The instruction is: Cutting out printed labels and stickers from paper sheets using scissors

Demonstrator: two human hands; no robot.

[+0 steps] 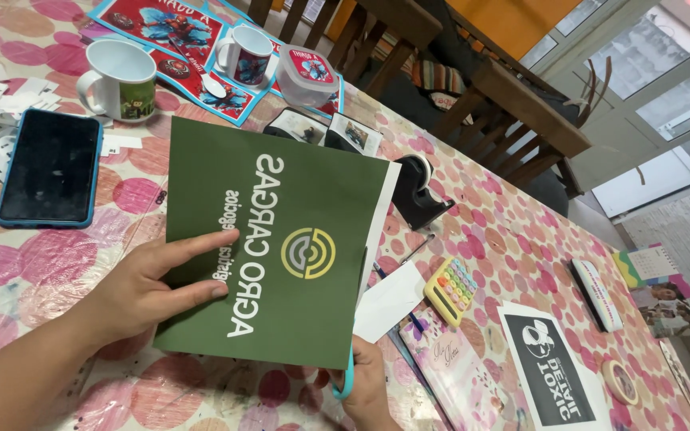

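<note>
My left hand (pixel 149 283) holds a dark green printed sheet (pixel 281 199) by its left edge, two fingers lying flat on its face. The sheet has white lettering and a round yellow-and-grey emblem. It is tilted up over the table and hides what lies beneath. My right hand (pixel 369 391) sits under the sheet's lower right corner, gripping scissors with a teal handle (pixel 348 381); the blades are hidden behind the paper.
A pink-dotted tablecloth (pixel 513 239) covers the table. On it: a blue-cased phone (pixel 49 168), two mugs (pixel 117 80), a lidded tub (pixel 307 76), a black tape dispenser (pixel 421 191), a small yellow calculator (pixel 450 289), a black-and-white printed sheet (pixel 553 371), a tape roll (pixel 620 381). Wooden chairs (pixel 513 104) stand beyond.
</note>
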